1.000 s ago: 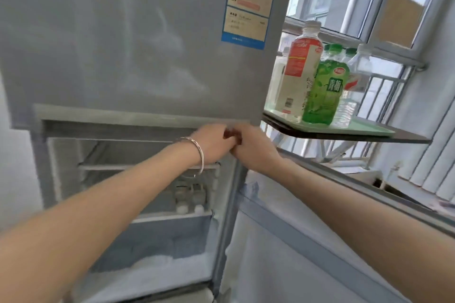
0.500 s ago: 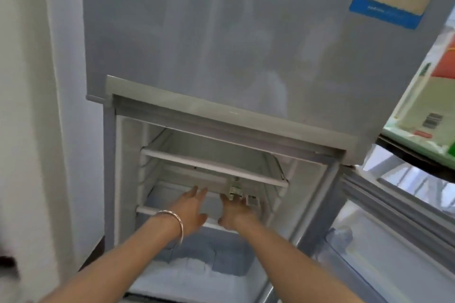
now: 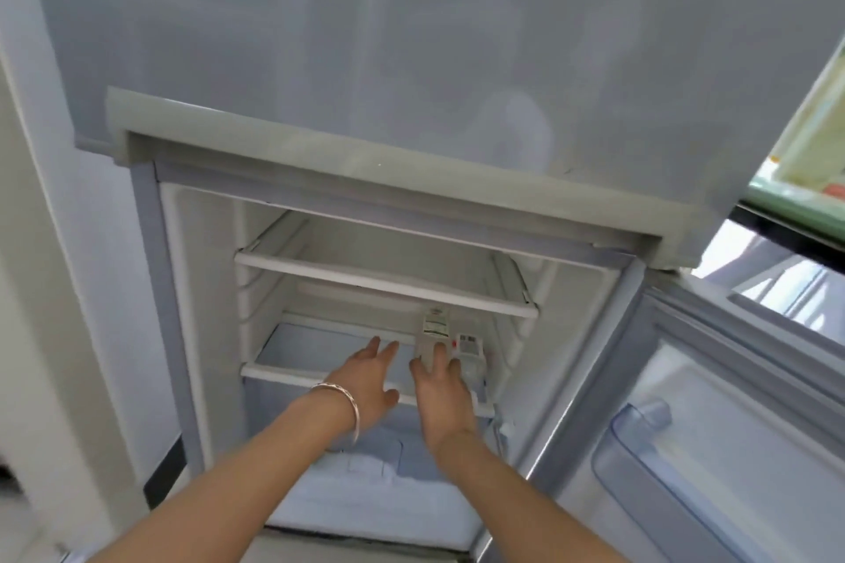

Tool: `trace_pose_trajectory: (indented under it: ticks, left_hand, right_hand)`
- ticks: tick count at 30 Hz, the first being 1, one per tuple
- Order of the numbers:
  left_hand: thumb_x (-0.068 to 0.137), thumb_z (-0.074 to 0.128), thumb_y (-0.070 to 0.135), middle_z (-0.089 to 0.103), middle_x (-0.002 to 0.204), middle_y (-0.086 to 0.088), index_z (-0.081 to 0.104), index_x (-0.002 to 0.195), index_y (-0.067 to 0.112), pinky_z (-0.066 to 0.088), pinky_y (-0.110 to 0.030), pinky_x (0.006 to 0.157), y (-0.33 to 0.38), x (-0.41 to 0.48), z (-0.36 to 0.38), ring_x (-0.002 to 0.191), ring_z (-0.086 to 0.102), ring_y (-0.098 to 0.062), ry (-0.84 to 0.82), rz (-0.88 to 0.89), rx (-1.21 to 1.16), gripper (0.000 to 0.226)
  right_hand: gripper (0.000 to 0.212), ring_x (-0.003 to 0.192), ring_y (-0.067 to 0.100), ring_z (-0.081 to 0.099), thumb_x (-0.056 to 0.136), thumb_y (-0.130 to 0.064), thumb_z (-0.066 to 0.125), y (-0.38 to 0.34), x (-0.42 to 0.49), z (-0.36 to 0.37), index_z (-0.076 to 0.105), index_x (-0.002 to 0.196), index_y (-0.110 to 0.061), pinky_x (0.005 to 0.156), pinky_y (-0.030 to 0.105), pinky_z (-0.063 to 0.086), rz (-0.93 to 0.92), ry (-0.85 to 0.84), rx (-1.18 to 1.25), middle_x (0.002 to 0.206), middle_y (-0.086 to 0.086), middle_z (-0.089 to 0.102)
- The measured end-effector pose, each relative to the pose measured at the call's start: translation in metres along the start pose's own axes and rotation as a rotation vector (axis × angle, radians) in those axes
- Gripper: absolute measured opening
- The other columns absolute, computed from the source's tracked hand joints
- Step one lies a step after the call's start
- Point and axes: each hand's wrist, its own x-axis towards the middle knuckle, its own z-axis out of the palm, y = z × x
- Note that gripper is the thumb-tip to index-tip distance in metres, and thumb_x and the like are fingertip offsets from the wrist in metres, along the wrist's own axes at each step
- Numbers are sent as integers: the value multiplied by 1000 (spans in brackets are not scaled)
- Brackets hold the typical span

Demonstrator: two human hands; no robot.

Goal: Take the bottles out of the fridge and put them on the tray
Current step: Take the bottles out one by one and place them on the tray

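The lower fridge compartment (image 3: 205, 288) stands open. On its second shelf (image 3: 283, 373), at the right, are two pale bottles: one with a white and green label (image 3: 434, 327) and one with a red mark (image 3: 471, 345) beside it. My right hand (image 3: 441, 384) reaches in with its fingers on the lower part of the left bottle; whether they close around it is hidden. My left hand (image 3: 366, 379), with a bracelet on the wrist, hovers open over the bare shelf to the left. The green tray (image 3: 777, 201) shows at the right edge, on a dark ledge.
The upper fridge door (image 3: 411, 59) is closed and hangs over my arms. The lower door (image 3: 713, 425) is swung open to the right, with a clear door bin (image 3: 640, 434). An upper shelf (image 3: 379, 279) holds nothing. A white wall (image 3: 45, 242) stands to the left.
Both hands went from the fridge door edge down into the lower compartment. My view dropped from the tray of bottles to the shelves. My right hand now touches a bottle.
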Motion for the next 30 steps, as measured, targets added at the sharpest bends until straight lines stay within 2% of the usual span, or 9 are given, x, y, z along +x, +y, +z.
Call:
trace_pose_trajectory:
  ticks: [3,6,11,15,18,20,23,26,30]
  left_hand:
    - [92,52,26,-1,162,-10,5,154,20,24,-32,118,12,-6,-8,149,16,-25,16,30,-5,78]
    - [88,57,23,2,162,-11,7,153,18,27,-32,116,27,-20,-21,147,22,-27,31,70,7,83]
    - [76,73,23,14,159,-16,13,150,12,34,-29,110,51,-53,-51,141,34,-30,36,128,18,97]
    - [73,79,26,48,140,-6,38,137,14,39,-22,93,76,-82,-77,121,54,-24,32,271,-8,77]
    - [62,87,30,67,111,-10,59,112,21,46,-28,81,96,-97,-96,87,60,-20,62,361,-202,58]
    - [61,86,36,66,99,2,61,108,24,51,-30,81,115,-110,-109,85,61,-14,88,407,-291,55]
    - [68,81,40,62,95,14,59,107,26,49,-23,75,148,-129,-130,89,60,-4,105,496,-359,46]
    - [71,75,48,64,96,10,58,105,25,51,-27,75,183,-150,-148,87,61,-6,149,572,-332,45]
    - [72,69,56,63,92,7,56,113,24,55,-35,80,229,-174,-165,84,61,-10,199,670,-238,53]
  right_hand:
    - [58,123,42,46,81,12,54,1,-5,-30,47,135,-8,94,43,48,-35,156,-35,147,23,31]
    - [68,119,40,47,77,9,59,-4,-21,-65,43,138,-15,93,47,44,-53,150,-61,146,21,31]
    - [61,109,40,51,82,-3,61,-11,-74,-128,39,136,-19,73,39,39,-142,159,-6,132,18,37]
    - [52,101,39,55,88,-16,57,-7,-118,-188,39,136,-20,75,41,46,-199,250,77,123,14,43]
    - [61,109,34,56,86,-20,59,0,-147,-231,35,142,-20,86,46,50,-190,326,131,129,10,45]
    - [65,111,29,57,87,-19,62,7,-167,-262,32,145,-18,91,42,51,-168,415,187,135,10,45]
    - [68,92,21,59,87,-18,62,20,-190,-294,29,146,-15,80,37,53,-85,578,320,134,9,46]
    - [76,80,18,58,86,-23,61,33,-215,-301,20,150,-19,71,37,55,21,685,466,124,1,47]
    - [98,89,13,59,84,-42,63,50,-246,-303,-1,155,-23,77,30,55,157,784,623,123,-9,47]
